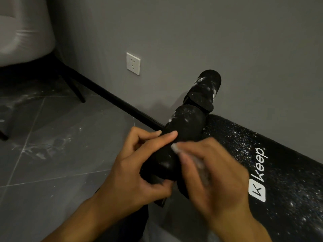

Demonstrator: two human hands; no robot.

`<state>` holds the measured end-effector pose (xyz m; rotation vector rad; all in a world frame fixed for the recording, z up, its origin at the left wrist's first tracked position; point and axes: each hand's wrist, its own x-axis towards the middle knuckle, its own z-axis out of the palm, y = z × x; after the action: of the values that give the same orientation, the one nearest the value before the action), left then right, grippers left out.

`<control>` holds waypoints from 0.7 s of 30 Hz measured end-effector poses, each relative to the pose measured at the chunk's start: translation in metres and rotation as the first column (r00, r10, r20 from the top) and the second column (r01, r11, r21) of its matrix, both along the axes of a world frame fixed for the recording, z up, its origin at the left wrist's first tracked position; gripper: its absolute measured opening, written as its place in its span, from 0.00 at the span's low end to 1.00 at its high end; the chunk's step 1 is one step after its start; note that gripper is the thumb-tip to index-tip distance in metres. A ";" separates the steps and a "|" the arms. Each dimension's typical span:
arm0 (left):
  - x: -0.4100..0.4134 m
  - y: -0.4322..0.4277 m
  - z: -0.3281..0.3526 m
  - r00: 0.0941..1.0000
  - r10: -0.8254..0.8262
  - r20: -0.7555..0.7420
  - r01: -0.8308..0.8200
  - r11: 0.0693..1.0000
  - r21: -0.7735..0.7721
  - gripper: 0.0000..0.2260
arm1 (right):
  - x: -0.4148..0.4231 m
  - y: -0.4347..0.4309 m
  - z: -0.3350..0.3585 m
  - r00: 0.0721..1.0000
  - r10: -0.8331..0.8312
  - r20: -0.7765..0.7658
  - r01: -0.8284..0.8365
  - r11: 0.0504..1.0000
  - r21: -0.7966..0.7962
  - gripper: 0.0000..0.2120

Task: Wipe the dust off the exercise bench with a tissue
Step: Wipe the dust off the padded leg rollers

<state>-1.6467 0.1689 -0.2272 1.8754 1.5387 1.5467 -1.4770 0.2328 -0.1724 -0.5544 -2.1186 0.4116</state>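
Observation:
The black exercise bench pad point(272, 173), speckled with white dust and marked "keep", runs from the centre to the lower right. At its near end stick out black foam rollers: a near one point(185, 124) and a far one point(208, 88), both smeared with white dust. My left hand point(138, 173) grips the near roller from the left, fingers curled over its top. My right hand point(215, 177), blurred, presses a crumpled white tissue point(201, 163) against the roller's right side. Most of the tissue is hidden under the fingers.
A grey wall with a white power socket point(133, 63) stands close behind the bench, with a black skirting board point(111, 96) at its foot. A pale chair point(22, 32) on black legs stands at upper left. The grey tiled floor point(52, 145) shows white dust marks.

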 end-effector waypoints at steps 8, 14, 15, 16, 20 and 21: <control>-0.004 0.001 0.006 0.999 -0.008 -0.048 0.007 1.000 -0.001 0.37 | 0.009 0.004 0.009 0.984 -0.068 0.164 0.030 0.974 0.226 0.05; -0.005 0.001 0.002 1.000 -0.028 -0.001 0.028 1.000 -0.004 0.37 | 0.002 -0.007 0.003 0.989 0.037 0.146 -0.061 0.985 0.159 0.05; -0.005 0.001 0.002 0.999 -0.037 0.012 0.037 0.999 -0.011 0.36 | 0.000 -0.008 0.001 0.984 0.063 0.168 -0.095 0.978 0.185 0.05; -0.006 0.001 0.003 0.999 -0.040 0.014 0.040 0.999 -0.013 0.36 | -0.001 -0.008 0.000 0.981 0.068 0.181 -0.104 0.975 0.198 0.05; -0.004 0.003 0.004 1.000 -0.014 -0.013 0.015 1.000 0.018 0.37 | 0.008 0.006 0.004 0.992 -0.044 0.118 0.026 0.988 0.150 0.06; -0.004 0.003 0.004 1.000 -0.010 -0.010 0.010 1.000 0.025 0.37 | 0.010 0.010 0.005 0.990 -0.092 0.110 0.078 0.989 0.127 0.06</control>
<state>-1.6504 0.1718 -0.2235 1.9035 1.5184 1.5617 -1.4670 0.2428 -0.1674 -0.6072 -2.2051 0.2038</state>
